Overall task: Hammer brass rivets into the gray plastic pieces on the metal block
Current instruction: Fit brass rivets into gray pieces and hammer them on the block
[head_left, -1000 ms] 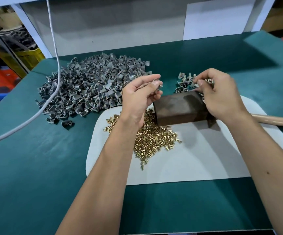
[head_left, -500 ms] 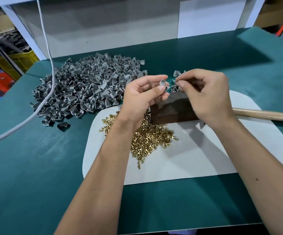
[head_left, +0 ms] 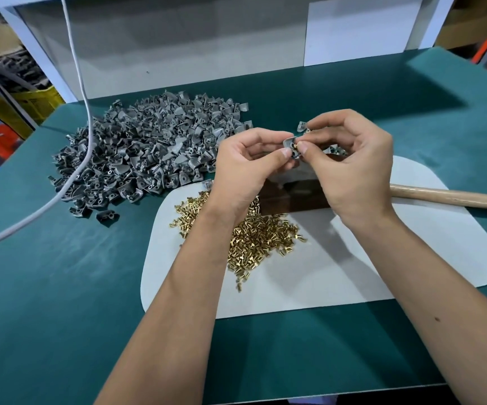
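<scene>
My left hand [head_left: 245, 168] pinches a small gray plastic piece [head_left: 290, 144] between thumb and fingers, held above the dark metal block [head_left: 291, 198]. My right hand [head_left: 353, 168] pinches a brass rivet [head_left: 294, 146] at the piece's hole. The block stands on a white mat [head_left: 338, 273], mostly hidden behind both hands. A heap of loose brass rivets [head_left: 259, 238] lies on the mat under my left wrist. A large pile of gray plastic pieces [head_left: 148, 150] covers the green table at the left.
A wooden hammer handle [head_left: 452, 197] lies on the mat's right side, its head hidden behind my right hand. A few gray pieces [head_left: 302, 126] sit behind the block. A gray cable [head_left: 72, 182] crosses the pile. The green table [head_left: 61, 287] ends near the bottom edge.
Both hands have come together above the block. My right hand moved left from behind the block, and its rivet now meets the gray piece in my left hand.
</scene>
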`<act>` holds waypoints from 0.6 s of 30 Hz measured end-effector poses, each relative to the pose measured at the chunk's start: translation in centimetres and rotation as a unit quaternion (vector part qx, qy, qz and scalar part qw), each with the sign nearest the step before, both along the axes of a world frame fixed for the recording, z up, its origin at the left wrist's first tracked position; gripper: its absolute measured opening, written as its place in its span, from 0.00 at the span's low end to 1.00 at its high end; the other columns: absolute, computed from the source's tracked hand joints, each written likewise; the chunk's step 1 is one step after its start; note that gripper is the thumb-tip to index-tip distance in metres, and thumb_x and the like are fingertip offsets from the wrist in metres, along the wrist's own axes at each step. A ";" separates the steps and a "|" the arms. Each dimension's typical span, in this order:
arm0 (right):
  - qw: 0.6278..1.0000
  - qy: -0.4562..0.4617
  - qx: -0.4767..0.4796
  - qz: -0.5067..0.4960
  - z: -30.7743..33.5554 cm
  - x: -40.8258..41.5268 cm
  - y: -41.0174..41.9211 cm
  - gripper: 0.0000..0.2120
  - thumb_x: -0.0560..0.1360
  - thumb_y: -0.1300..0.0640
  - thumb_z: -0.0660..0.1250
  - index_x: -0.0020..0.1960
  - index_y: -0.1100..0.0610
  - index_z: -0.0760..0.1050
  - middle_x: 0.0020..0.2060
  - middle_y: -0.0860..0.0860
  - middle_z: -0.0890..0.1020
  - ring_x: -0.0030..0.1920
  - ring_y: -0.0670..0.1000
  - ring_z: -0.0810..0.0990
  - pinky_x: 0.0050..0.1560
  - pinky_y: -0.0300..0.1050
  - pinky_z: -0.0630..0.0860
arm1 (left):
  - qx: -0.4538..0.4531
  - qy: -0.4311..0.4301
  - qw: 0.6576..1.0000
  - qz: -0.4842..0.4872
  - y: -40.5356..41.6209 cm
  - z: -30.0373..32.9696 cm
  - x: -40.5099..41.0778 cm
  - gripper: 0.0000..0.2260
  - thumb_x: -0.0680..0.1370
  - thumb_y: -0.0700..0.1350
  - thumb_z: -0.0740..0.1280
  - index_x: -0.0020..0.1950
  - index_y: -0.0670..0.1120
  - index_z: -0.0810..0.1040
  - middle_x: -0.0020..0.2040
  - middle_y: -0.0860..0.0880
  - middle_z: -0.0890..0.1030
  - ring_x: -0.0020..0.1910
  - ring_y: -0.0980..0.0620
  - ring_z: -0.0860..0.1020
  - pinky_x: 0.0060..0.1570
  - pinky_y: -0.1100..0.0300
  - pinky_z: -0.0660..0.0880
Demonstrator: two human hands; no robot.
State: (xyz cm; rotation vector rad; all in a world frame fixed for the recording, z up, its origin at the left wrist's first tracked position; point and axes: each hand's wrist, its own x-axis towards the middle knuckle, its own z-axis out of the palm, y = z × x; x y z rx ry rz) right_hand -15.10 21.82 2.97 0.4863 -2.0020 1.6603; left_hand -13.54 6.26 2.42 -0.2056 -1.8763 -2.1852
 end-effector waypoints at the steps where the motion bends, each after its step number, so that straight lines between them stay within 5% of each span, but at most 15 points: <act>1: 1.000 -0.004 -0.003 0.000 0.0 0.0 0.0 0.11 0.71 0.62 0.77 0.52 0.55 0.81 0.41 0.45 0.87 0.46 0.46 0.87 0.54 0.55 0.82 | -0.002 0.002 1.000 0.004 0.1 0.0 0.0 0.09 0.75 0.27 0.71 0.53 0.36 0.83 0.42 0.44 0.86 0.38 0.51 0.84 0.41 0.62 0.80; 12: 0.998 0.005 0.067 -0.014 0.0 0.0 0.1 0.07 0.73 0.62 0.74 0.49 0.55 0.80 0.40 0.46 0.85 0.44 0.45 0.85 0.49 0.52 0.82 | -0.055 0.015 0.998 0.037 0.3 -0.1 -0.1 0.09 0.74 0.28 0.73 0.50 0.39 0.85 0.40 0.46 0.87 0.38 0.52 0.84 0.45 0.59 0.83; 18: 0.995 0.024 0.097 -0.025 -0.2 0.1 0.0 0.08 0.72 0.64 0.72 0.42 0.57 0.72 0.37 0.52 0.80 0.40 0.53 0.81 0.43 0.54 0.79 | -0.076 0.001 0.995 0.062 0.5 -0.2 -0.3 0.08 0.73 0.29 0.74 0.49 0.39 0.86 0.41 0.41 0.87 0.38 0.51 0.84 0.47 0.56 0.83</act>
